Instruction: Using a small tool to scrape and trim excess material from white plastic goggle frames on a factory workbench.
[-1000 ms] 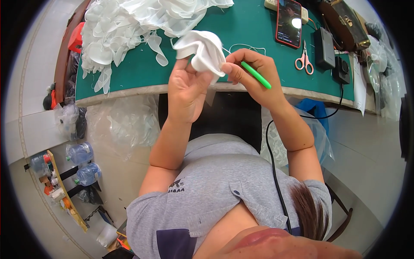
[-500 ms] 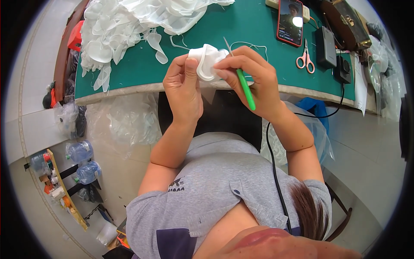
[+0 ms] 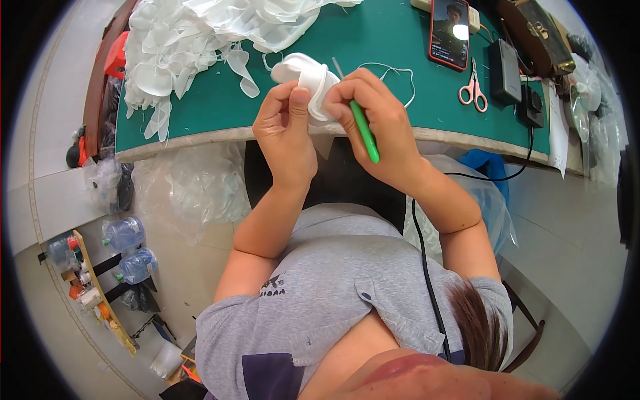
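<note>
My left hand pinches a small white slipper-shaped piece between thumb and fingers, above the table's near edge. The piece looks smooth and moulded, with a band across it and a rounded end pointing up and left. From the other side my right hand is closed round a slim tool with a green handle. Its thin metal tip sticks up past the fingers, beside the white piece. The right fingertips are at the piece's right edge; whether they grip it too, I cannot tell.
A heap of thin white pieces covers the green tabletop's far left. A white strand curls right of my hands. Farther right lie pink-handled scissors, a phone, a dark box and a black cable.
The white piece has been turned, so its rounded end now shows at upper left. My right hand has shifted slightly left, bringing the green-handled tool along, its handle more upright.
</note>
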A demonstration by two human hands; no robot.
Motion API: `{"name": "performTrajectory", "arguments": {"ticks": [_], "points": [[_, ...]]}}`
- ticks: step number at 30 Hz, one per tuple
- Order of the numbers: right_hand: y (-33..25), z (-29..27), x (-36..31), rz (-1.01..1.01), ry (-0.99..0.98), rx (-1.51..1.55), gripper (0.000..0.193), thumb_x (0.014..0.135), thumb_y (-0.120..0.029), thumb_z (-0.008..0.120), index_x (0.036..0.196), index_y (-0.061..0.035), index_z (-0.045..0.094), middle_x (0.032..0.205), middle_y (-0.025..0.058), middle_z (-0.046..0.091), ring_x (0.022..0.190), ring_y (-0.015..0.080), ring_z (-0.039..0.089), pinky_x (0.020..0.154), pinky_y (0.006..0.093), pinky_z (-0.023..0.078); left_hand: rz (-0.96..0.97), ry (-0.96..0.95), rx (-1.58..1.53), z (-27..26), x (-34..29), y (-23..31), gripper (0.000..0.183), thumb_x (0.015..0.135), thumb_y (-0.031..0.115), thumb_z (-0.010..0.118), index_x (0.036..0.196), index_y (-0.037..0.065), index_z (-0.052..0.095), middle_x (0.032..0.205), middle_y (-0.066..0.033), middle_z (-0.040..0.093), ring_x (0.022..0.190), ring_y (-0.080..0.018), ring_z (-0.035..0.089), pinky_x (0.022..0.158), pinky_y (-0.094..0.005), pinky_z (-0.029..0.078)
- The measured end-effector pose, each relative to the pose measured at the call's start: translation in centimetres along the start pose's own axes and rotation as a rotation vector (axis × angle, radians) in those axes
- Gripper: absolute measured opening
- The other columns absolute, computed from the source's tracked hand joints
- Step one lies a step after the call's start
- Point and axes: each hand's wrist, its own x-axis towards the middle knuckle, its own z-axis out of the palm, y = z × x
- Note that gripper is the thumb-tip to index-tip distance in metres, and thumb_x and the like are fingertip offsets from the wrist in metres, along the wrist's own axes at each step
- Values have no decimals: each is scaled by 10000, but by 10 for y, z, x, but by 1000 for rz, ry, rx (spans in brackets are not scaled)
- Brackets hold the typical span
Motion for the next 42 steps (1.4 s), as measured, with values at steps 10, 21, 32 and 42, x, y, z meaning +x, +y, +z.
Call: {"name": "performTrajectory", "arguments": {"ticks": [10, 21, 32, 42], "points": [[0, -12, 2, -26, -128, 22, 74, 830, 25, 635, 886, 3, 593, 856, 92, 547, 730, 201, 543, 640, 265, 439, -43, 9, -92, 2, 4, 8, 189, 930, 190, 615, 948, 4, 636, 863, 8, 618, 771, -36, 517, 707, -193, 420], [-1, -11, 2, -1, -232, -10, 109, 797, 62, 633, 872, -2, 586, 845, 96, 547, 737, 233, 548, 651, 287, 447, 138, -19, 153, 6, 4, 5, 142, 930, 158, 613, 907, 19, 628, 825, 25, 591, 758, -38, 502, 693, -182, 412], [1, -6, 1, 31, -121, -11, 77, 835, 53, 597, 877, 4, 556, 842, 96, 531, 717, 229, 523, 658, 281, 437, 38, 40, 57, 0, 8, -1, 193, 928, 196, 620, 906, 5, 626, 795, 18, 588, 724, -37, 492, 667, -188, 408], [26, -28, 3, 60, 21, -126, 37, 896, -17, 574, 885, 17, 565, 822, 75, 538, 713, 156, 506, 644, 247, 419, -23, 31, -101, -2, 12, 10, 232, 934, 247, 600, 947, 16, 610, 881, -8, 617, 799, -58, 536, 746, -211, 437]]}}
